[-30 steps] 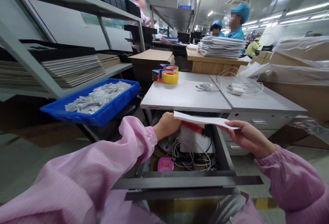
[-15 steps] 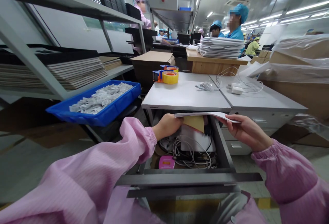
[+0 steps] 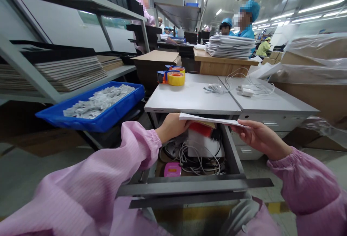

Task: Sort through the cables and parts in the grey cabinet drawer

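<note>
A thin white sheaf of paper is held nearly level, edge toward me, above an open drawer. My left hand is closed on its left end, and my right hand grips the right end between thumb and fingers. Just under the paper a red item and a yellowish edge show; most of both is hidden. Inside the drawer lie tangled white cables, a flat white object and a pink case.
Two tape dispensers, a coiled cable and a white charger sit on the desk. A blue tray of small packets stands left, near a rack. Behind are stacked white envelopes and people working.
The yellow sheet beneath the paper has mostly gone from sight and red shows there instead. The paper now slopes down slightly to the right. My view has shifted a little.
</note>
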A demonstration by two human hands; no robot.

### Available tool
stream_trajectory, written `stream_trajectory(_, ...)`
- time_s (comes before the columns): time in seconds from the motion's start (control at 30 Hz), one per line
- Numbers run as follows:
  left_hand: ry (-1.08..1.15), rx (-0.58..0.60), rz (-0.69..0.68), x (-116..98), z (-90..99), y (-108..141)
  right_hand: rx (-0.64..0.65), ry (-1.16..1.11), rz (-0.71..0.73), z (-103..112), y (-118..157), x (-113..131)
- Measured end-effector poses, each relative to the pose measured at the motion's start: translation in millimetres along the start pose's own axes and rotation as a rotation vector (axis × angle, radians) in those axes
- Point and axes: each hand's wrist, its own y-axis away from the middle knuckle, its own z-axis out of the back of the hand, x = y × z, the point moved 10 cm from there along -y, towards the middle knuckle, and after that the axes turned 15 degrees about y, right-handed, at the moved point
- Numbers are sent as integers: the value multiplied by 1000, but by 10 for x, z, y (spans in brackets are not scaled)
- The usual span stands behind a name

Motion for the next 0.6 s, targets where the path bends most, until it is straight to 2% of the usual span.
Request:
stream_trajectory(0.17, 71, 119, -60, -54, -219, 159, -35, 16, -6, 78, -6, -98)
stream_trajectory(0.3, 171, 253, -138, -165, -347, 397, -2, 29, -11, 45, -15, -207)
stream_trajectory(0.4, 240, 354, -146, -240, -238, 619, 2, 21, 2, 32, -6, -259)
stream_trajectory(0.53, 242, 482, 20, -182, 48, 1065, 0, 7, -7, 30, 15, -364)
stream_trajectory(0.6, 265, 462, 25, -230, 184, 1326, -15, -2, -7, 35, 27, -427)
